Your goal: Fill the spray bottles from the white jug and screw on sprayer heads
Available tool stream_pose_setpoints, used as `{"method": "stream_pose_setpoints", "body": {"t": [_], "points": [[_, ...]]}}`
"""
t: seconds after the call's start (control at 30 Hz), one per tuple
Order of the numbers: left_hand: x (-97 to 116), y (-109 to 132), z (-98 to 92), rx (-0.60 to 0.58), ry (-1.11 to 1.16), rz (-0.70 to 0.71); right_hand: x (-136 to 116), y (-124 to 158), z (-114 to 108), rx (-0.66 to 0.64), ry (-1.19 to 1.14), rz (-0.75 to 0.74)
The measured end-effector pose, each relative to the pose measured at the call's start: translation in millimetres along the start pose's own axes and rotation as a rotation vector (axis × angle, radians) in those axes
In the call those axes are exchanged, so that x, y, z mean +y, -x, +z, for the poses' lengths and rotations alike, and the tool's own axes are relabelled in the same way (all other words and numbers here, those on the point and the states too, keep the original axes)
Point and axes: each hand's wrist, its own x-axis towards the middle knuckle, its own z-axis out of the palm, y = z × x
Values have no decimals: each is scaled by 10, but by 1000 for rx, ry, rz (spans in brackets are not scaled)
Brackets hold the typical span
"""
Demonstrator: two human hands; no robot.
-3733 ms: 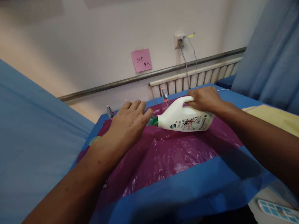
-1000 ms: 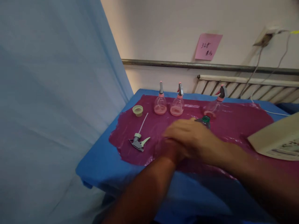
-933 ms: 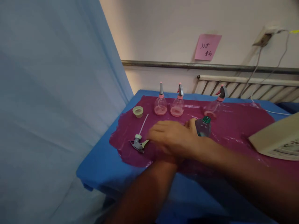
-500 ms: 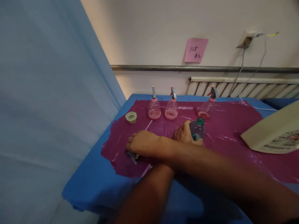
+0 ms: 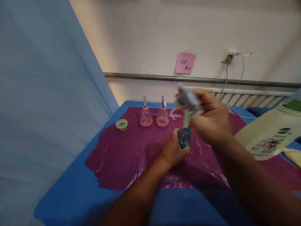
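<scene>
My left hand (image 5: 172,149) is wrapped around a small clear bottle (image 5: 184,138) with a green rim, standing upright with its mouth uncovered. Above and behind that mouth, my right hand (image 5: 213,119) grips a grey trigger spray head (image 5: 188,98), blurred by motion. A pale tube (image 5: 173,113) shows beside the spray head; I cannot tell whether it touches the bottle. Beyond my left hand stand two spray bottles with pink liquid, the left one (image 5: 146,117) and the right one (image 5: 162,117), both with their heads on.
A small pale-green cup (image 5: 121,125) sits on the purple plastic sheet (image 5: 117,157) at left. On the right leans a large cream jug (image 5: 268,135) with a green cap. A blue curtain (image 5: 47,94) hangs at left; a metal rail (image 5: 141,76) crosses the wall.
My right hand has lifted the spray head from the sheet at left and carried it right, over the bottle. My arms are no longer crossed. The third pink spray bottle is now hidden.
</scene>
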Motion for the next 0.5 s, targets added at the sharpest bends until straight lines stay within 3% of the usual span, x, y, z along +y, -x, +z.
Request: {"method": "stream_pose_setpoints", "body": {"t": [0.07, 0.17, 0.3, 0.5], "points": [[0, 10, 10, 15, -30, -7, -82, -15, -295, 176, -42, 28], [-50, 5, 27, 24, -42, 5, -130, 35, -539, 310, -63, 74], [-106, -12, 30, 28, -39, 33, 24, 160, -597, 295, -30, 188], [-45, -21, 6, 12, -35, 1, 507, 353, -520, 234, -130, 346]]}}
